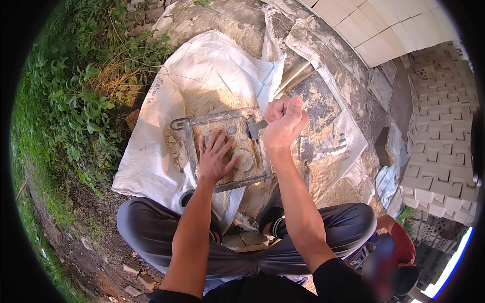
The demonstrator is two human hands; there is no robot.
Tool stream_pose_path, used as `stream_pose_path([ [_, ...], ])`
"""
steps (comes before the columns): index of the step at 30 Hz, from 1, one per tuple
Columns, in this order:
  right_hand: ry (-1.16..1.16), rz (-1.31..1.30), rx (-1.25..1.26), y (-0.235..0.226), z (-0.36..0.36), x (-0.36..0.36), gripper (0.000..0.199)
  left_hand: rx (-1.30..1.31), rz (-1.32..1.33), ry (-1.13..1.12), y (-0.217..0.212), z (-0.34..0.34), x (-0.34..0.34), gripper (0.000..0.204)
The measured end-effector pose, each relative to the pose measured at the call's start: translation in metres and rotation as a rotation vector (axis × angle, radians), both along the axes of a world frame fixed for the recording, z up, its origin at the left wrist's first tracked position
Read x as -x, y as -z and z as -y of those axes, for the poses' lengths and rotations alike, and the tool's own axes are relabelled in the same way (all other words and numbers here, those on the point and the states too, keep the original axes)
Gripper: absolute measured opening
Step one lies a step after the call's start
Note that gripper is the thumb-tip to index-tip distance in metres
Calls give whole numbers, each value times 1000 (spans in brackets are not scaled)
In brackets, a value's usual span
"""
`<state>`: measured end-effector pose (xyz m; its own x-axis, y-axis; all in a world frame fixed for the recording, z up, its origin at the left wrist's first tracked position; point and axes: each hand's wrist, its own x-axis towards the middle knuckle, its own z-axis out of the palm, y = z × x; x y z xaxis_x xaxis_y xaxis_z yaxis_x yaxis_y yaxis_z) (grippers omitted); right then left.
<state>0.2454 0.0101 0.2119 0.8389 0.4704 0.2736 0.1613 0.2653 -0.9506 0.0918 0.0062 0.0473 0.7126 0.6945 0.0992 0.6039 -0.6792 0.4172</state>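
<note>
Hammer (253, 128) and frame (222, 117) lie at the middle of the view, on a white sack (144, 156) strewn with pale grit (202, 101). The person's right hand (286, 122) is curled into a fist around the hammer's handle, thumb uppermost, with the head over the frame's right side. The left hand (216, 160) lies flat, fingers spread, on the gritty surface inside the frame; it grasps nothing and hides part of that surface. A loop (179, 123) juts from the frame's upper left corner.

Just right of the frame, partly behind the right forearm, lies a second tool (306, 150); its full shape cannot be told. A dark slab (316, 101) dusted with grit lies beyond the right hand. The person's bent knees close in the near side, a shoe (272, 214) near the frame's lower edge.

Plants (70, 106) crowd the left. Stacked blocks (439, 131) stand at right, paler ones (389, 25) above, and another person's red sleeve (404, 242) shows at lower right.

The sack bears a blue stripe (265, 81), small dark handwriting near its left edge and blurred black print at right.
</note>
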Motion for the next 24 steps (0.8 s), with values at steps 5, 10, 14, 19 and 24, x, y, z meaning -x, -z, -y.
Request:
stream_pose_path([
  [5,-25,-149,-109,-42,15,-12,51,0,6,-7,8,3,5,53],
  [10,-13,130,-43,6,12,-6,59,18,-5,16,2,4,0,52],
  [14,-20,-88,-129,-30,6,-12,60,10,24,-6,6,-1,2,51],
  [19,-59,11,-113,-5,21,-7,59,12,-20,6,4,-3,1,51],
  [24,-85,-34,21,-29,-5,-3,57,14,-35,-17,6,0,4,52],
])
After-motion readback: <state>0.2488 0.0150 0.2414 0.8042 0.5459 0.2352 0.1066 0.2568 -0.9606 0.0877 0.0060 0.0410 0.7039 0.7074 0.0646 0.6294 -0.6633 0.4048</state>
